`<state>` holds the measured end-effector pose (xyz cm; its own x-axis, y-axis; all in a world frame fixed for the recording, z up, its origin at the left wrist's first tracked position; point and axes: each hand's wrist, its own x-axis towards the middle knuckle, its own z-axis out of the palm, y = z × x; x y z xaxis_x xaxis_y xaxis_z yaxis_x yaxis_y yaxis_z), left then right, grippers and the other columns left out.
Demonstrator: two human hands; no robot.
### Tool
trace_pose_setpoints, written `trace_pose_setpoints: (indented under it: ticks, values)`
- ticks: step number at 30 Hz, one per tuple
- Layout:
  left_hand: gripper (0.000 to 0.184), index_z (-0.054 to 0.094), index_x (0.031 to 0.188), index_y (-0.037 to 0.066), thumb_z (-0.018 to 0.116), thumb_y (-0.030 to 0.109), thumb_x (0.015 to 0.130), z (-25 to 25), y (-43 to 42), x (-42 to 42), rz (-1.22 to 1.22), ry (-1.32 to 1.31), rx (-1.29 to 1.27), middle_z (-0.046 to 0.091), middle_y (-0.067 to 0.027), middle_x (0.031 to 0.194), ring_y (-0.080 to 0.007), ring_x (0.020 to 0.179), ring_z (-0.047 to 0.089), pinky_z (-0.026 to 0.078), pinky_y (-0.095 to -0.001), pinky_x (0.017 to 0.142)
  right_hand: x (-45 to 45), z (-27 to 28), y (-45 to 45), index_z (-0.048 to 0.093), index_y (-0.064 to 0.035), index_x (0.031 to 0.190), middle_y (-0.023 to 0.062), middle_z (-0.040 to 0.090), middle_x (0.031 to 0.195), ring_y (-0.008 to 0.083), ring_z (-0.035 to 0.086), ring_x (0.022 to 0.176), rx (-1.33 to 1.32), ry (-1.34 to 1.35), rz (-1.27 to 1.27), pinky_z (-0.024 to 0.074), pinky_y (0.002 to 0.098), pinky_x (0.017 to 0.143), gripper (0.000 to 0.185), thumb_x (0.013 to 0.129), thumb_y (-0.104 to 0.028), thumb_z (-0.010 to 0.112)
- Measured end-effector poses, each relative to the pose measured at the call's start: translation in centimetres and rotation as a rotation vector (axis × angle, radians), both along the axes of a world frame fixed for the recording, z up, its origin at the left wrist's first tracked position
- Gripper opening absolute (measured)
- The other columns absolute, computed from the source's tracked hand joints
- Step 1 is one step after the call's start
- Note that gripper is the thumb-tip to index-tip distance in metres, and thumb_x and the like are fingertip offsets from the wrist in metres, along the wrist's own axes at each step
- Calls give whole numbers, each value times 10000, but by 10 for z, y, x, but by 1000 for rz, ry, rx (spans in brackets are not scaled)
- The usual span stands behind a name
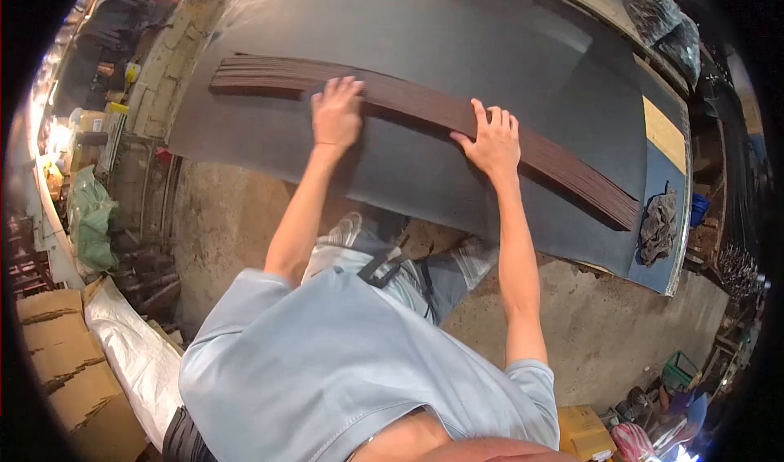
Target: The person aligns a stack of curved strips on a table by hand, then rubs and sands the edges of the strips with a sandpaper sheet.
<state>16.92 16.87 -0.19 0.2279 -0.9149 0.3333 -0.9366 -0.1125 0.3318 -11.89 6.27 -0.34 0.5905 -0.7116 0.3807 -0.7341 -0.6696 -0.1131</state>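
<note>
A long stack of thin dark brown strips point(416, 103) lies across the black table surface, appearing curved through the wide lens. My left hand point(337, 117), slightly blurred, is at the stack's near edge left of its middle, with its fingers stretched out over the strips. Farther right, my right hand point(496, 142) rests on the stack. Its fingers lie extended on top and its thumb is spread out along the near edge. Neither hand is wrapped round the strips. The strip ends are layered and a little uneven at both ends.
A dark crumpled cloth point(658, 227) lies at the table's right end, beside a tan sheet point(665, 124). Plastic-wrapped bundles point(653, 13) sit at the back right. On the left are a green bag point(91, 217), cardboard pieces point(69, 364) and a white sack point(135, 348).
</note>
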Motion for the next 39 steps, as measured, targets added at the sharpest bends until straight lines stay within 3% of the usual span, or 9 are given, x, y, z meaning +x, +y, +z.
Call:
trace_pose_setpoints:
  ticks: [7, 11, 13, 16, 23, 25, 29, 34, 39]
  values:
    - [304, 675, 1210, 120, 648, 204, 920, -10, -18, -107, -186, -197, -287, 651, -89, 1313, -311, 1286, 539, 407, -510, 1018, -3, 5, -3, 544, -134, 1411, 138, 611, 1156, 311, 574, 1123, 89, -7, -1, 410, 486, 1067, 800, 795, -594, 766]
    - [242, 659, 1159, 132, 577, 200, 941, -76, -15, 55, 162, -455, -387, 666, -46, 1240, -270, 1167, 572, 423, -465, 857, -1, 6, 2, 548, -146, 1409, 127, 612, 1173, 306, 576, 1148, 113, -3, -16, 404, 485, 1082, 789, 790, -579, 775]
    - [265, 656, 1202, 147, 547, 227, 974, -2, -17, -22, 284, -147, -21, 647, -78, 1297, -295, 1244, 544, 414, -510, 959, 1, 4, 3, 552, -141, 1404, 124, 613, 1174, 303, 575, 1148, 116, -7, -17, 403, 483, 1081, 790, 789, -585, 774]
    - [295, 681, 1212, 147, 640, 247, 938, -36, -21, -122, -52, -179, -339, 637, -71, 1335, -314, 1312, 512, 361, -550, 1052, -1, 7, -4, 550, -134, 1412, 122, 613, 1174, 299, 573, 1151, 122, 0, -15, 401, 480, 1083, 801, 791, -588, 773]
    - [295, 678, 1224, 129, 597, 223, 957, -66, -36, 29, 345, -282, -195, 623, -86, 1390, -316, 1288, 538, 387, -602, 1032, 0, 2, -1, 586, -103, 1356, 134, 634, 1161, 305, 579, 1132, 44, -51, 14, 408, 477, 1046, 776, 782, -591, 772]
    - [321, 674, 1276, 142, 586, 251, 988, 14, -21, -82, 106, -176, 26, 585, -64, 1456, -311, 1362, 495, 326, -641, 1112, 0, 5, 1, 584, -108, 1354, 131, 637, 1166, 308, 580, 1143, 86, -24, -3, 404, 478, 1058, 780, 768, -582, 786]
    - [404, 644, 1357, 173, 628, 285, 969, -31, -16, -122, -229, 17, -66, 561, -12, 1492, -282, 1483, 380, 207, -643, 1196, -3, -7, -6, 569, -100, 1389, 114, 633, 1190, 282, 580, 1164, 122, -97, -20, 403, 452, 1074, 826, 746, -557, 813]
    - [322, 659, 1248, 104, 550, 250, 982, -23, -39, -3, 339, -302, -254, 548, -81, 1463, -359, 1376, 445, 401, -626, 984, -4, 1, 0, 593, -97, 1369, 107, 633, 1186, 276, 581, 1164, 134, -58, -15, 403, 444, 1077, 824, 729, -560, 828]
    - [524, 535, 1437, 86, 632, 221, 940, 18, -60, -98, -367, 27, -6, 473, -149, 1545, -369, 1459, 385, 320, -526, 1175, -3, -2, -3, 594, -1, 1356, 116, 677, 1175, 273, 620, 1134, 83, -141, 7, 418, 428, 1065, 903, 715, -592, 828]
